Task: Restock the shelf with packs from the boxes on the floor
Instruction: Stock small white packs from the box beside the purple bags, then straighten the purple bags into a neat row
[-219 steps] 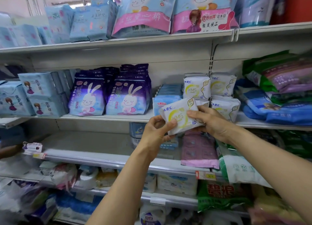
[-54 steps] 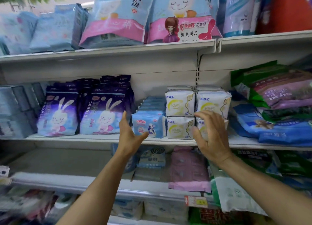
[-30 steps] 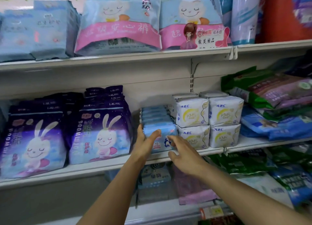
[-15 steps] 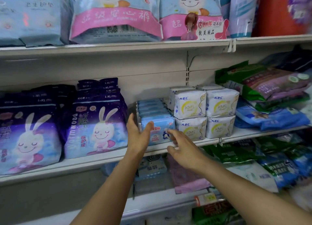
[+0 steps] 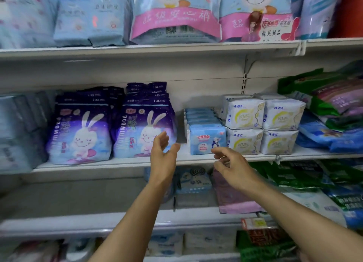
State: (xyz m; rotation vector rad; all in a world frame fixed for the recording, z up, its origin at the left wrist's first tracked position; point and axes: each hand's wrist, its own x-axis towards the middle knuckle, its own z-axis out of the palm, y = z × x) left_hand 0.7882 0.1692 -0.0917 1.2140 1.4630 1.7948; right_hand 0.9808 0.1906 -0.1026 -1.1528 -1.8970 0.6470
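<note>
At mid-frame a narrow bare gap on the middle shelf [image 5: 182,157] lies between the purple rabbit packs [image 5: 145,128] and the row of blue packs [image 5: 207,139]; my left hand [image 5: 164,155] hovers before it. White ABC packs [image 5: 261,124] press against the blue row's right side. Above the blue row, there is room beneath the upper shelf [image 5: 176,51].

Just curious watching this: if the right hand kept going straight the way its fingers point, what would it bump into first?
Probably the front light-blue pack; the right hand points up-left at it, though depth is unclear.
</note>
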